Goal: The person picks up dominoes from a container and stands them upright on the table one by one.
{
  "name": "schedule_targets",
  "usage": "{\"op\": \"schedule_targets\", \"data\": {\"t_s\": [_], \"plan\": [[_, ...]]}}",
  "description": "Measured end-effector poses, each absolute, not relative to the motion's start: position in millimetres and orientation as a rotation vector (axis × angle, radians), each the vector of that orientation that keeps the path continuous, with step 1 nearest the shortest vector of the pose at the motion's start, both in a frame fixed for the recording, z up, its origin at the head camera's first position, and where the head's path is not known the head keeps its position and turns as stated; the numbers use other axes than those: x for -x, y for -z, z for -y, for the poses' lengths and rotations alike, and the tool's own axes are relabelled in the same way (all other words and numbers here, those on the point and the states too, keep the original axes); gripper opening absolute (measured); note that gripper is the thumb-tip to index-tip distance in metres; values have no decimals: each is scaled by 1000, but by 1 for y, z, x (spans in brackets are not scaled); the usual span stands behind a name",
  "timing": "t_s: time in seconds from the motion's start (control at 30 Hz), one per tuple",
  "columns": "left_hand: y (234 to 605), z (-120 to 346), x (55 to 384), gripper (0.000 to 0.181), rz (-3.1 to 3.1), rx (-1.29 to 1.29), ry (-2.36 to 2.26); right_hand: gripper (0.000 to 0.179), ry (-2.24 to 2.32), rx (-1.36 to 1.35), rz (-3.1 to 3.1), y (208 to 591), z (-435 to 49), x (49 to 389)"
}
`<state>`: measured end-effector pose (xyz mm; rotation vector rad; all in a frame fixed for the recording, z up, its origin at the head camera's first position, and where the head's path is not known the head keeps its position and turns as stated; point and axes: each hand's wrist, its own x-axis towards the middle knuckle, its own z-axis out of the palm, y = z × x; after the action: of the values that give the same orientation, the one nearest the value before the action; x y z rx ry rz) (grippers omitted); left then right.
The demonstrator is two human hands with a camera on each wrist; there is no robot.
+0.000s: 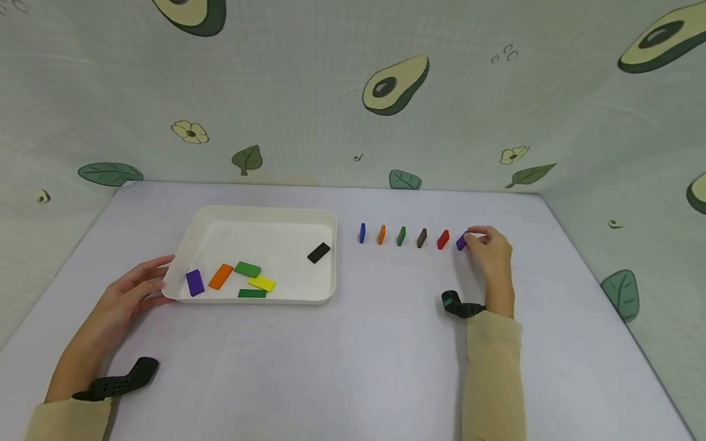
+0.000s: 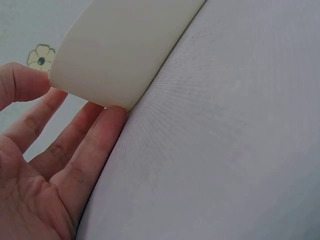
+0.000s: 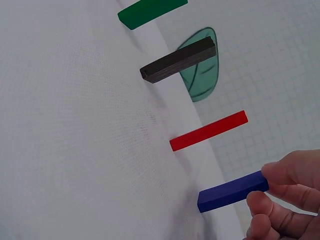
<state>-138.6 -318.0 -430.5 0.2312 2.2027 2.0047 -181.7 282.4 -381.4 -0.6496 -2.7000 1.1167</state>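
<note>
Purple block (image 1: 461,241): upright in right hand (image 1: 491,251), pinched narrow by thumb and fingertips; contact with table unclear.
Neighbour: red block (image 1: 444,239) just beside it at 9 o'clock, upright.
Rest of row, running on to 9 o'clock: dark brown block (image 1: 421,238), green block (image 1: 401,236), orange block (image 1: 382,235), blue block (image 1: 362,233); all upright, gaps between. Row sits between tray (image 1: 259,233) and right hand.
Left hand (image 1: 129,294): fingers spread wide, tips touching tray at its 8 o'clock corner.
Tray load, lying flat: black block (image 1: 318,253) at 3 o'clock; second purple block (image 1: 195,282) at 8; second orange block (image 1: 220,277) at 7; yellow block (image 1: 261,282) and two green ones toward 6.
Wrist units: black, one per wrist.
Table (image 1: 309,367): pale cloth, faint lilac, soft shadow by right arm.
Backdrop (image 1: 309,92): pale fabric at 12, wrapping to 9 and 3; avocado, leaf, flower prints.
</note>
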Motion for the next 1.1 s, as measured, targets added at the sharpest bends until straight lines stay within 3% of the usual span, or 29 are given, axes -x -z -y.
{"op": "schedule_targets", "data": {"t_s": [0.53,1.1], "plan": [[429,318,139,43,-2222,-244,-1993,39,-1147,619,2630,366,-274,179],[428,317,140,43,-2229,-226,-1994,28,-1268,178,2540,337,-215,178]]}}
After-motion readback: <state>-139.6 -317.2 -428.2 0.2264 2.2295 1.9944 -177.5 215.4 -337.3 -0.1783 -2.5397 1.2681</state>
